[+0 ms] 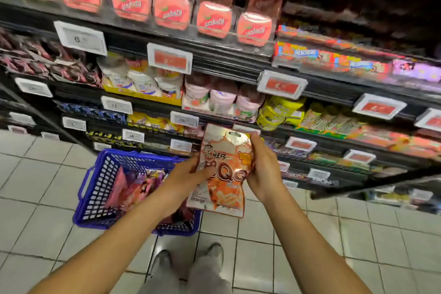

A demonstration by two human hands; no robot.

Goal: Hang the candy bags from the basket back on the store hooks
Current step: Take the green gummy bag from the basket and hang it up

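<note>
Item, left: blue basket (95,188), standing on the tiled floor (43,174) at the foot of the shelving; further candy bags (133,186) lie inside, pink and purple, so the task is judged well short of done.

Item, centre: orange candy bag (224,172), held upright in the air above the basket's right edge, its hang-hole at the top and free of any hook.

Item: left hand (191,172), grip pinching the bag's left edge, thumb laid across its printed face.

Item: right hand (261,167), grip curled round the bag's right edge, fingers behind it.

Step in hand, as judged: bag lifted from the basket and being squared up for hanging. Next move calls for finding a free hook and lining the hole with its tip; no hook can be told apart here, the shelves being blurred.

Item, far and right: dark shelving (214,59) with price tags (169,58), red packets on the top row, mixed sweets below.
</note>
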